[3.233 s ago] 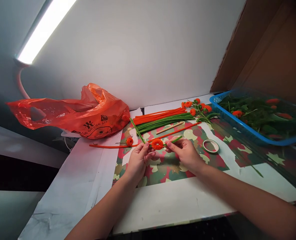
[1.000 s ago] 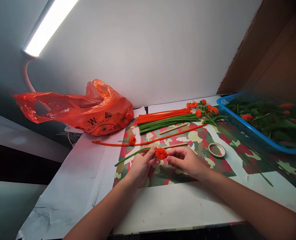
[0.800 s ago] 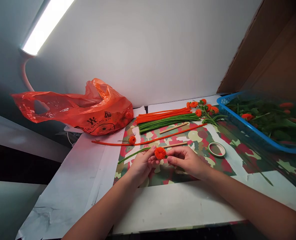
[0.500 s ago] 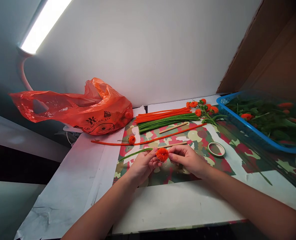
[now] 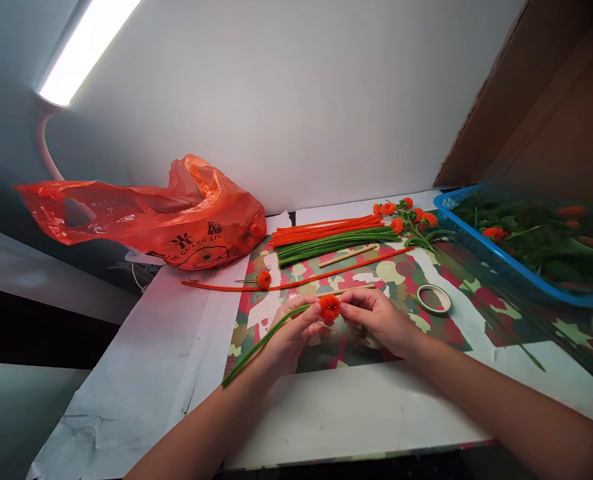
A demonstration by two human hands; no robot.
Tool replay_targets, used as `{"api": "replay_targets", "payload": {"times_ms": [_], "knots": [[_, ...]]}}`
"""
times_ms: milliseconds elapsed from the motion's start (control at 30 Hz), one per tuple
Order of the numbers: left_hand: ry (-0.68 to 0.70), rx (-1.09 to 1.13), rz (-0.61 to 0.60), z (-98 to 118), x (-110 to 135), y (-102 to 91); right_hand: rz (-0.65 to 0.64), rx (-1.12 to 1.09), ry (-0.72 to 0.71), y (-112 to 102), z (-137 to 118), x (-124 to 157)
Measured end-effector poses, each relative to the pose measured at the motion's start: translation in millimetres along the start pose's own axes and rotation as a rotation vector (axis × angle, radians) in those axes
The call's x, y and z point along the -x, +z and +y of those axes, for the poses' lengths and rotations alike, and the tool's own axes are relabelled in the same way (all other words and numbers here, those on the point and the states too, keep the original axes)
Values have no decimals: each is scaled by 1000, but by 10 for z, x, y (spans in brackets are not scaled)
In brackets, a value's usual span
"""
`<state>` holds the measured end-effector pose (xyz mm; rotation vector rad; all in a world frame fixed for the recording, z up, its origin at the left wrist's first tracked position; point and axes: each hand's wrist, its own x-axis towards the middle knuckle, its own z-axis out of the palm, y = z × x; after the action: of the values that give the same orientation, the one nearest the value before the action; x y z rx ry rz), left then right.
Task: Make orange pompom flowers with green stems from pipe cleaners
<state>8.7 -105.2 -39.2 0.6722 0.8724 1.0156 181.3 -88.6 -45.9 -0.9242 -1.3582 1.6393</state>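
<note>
An orange pipe-cleaner flower (image 5: 330,308) is held up between my two hands over the patterned sheet (image 5: 326,357). My left hand (image 5: 296,333) is closed around the green pipe-cleaner stem (image 5: 261,343), pinching right behind the flower. That stem runs back over the left wrist. On the other side, my right hand (image 5: 373,319) pinches the flower's right edge with thumb and forefinger. Just beyond the hands lie a thin wooden stick (image 5: 351,291), partly covered by them, and one long orange pipe cleaner (image 5: 321,277).
Bundles of orange pipe cleaners (image 5: 326,231) and green pipe cleaners (image 5: 336,245) lie at the back. Finished flowers (image 5: 416,223) rest beside a blue basket (image 5: 506,257). A tape roll (image 5: 433,300) lies right. A loose orange flower (image 5: 263,279) sits near the red plastic bag (image 5: 201,227).
The flower has shifted slightly right and turned. Its green stem has swung down toward me, from pointing left to lying across my left wrist. My right hand has barely moved.
</note>
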Motion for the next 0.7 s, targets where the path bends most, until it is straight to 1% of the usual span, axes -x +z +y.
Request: {"api": "replay_targets", "payload": {"times_ms": [133,267,433,500,633,700], "knots": [[18,-74,8,28,26,40,24,51,-67,-16,-24,7],[28,-67,-37,25,7,7,-3,14,-85,-19,-9,12],[-90,79,-96,-29,-29,-58,-132,-173,6,-2,58,24],[-107,117,-116,-51,-35,-64,-182,-240,21,10,65,31],[-127,130,-226,-76,-38,-77,-307,-307,33,39,26,39],[-162,122,-292,-74,-38,-85,-337,-300,47,48,3,38]]}}
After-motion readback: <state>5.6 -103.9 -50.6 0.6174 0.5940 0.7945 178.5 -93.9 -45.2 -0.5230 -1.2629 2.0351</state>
